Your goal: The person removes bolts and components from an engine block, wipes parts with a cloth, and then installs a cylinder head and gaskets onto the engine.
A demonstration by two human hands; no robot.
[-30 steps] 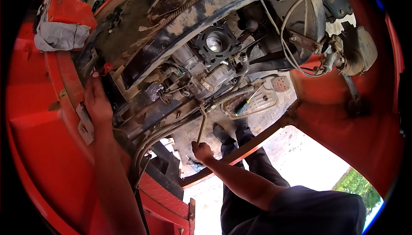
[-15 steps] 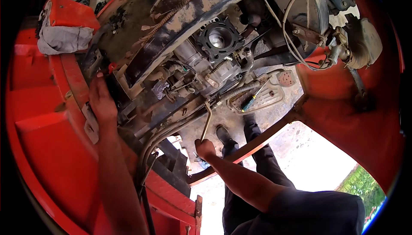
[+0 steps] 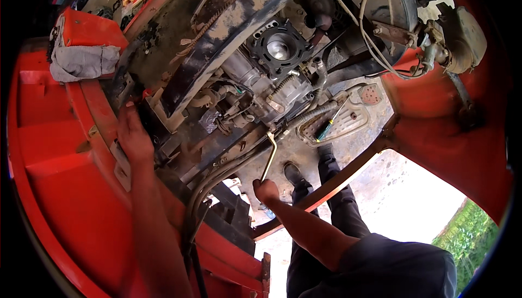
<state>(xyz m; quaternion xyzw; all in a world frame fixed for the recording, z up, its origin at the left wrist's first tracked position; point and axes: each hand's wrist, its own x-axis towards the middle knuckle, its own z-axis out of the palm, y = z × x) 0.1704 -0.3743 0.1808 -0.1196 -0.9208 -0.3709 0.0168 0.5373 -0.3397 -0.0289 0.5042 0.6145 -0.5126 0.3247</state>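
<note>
My right hand (image 3: pixel 266 190) is closed around the lower end of a long, bent metal wrench (image 3: pixel 269 157). Its upper end reaches a spot beneath the engine (image 3: pixel 274 94), beside some hoses; whether it sits on a bolt is too small to tell. On top of the engine, an open cylinder (image 3: pixel 280 48) with a dark rim faces up. At the left, my left hand (image 3: pixel 135 135) lies against the metal edge of the red body, its fingers stretched out and holding nothing. Dark hoses (image 3: pixel 209 175) run between my two arms.
A screwdriver (image 3: pixel 324 130) lies on a ribbed metal footplate (image 3: pixel 356 126). Across the top runs a dirty dark frame beam (image 3: pixel 217 31). A grey rag (image 3: pixel 84 61) hangs over a red block at upper left. Red body panels (image 3: pixel 446 135) stand on both sides.
The whole view has shifted slightly, so the scene sits a little further right and lower. My right hand still grips the wrench, and my left hand keeps its place.
</note>
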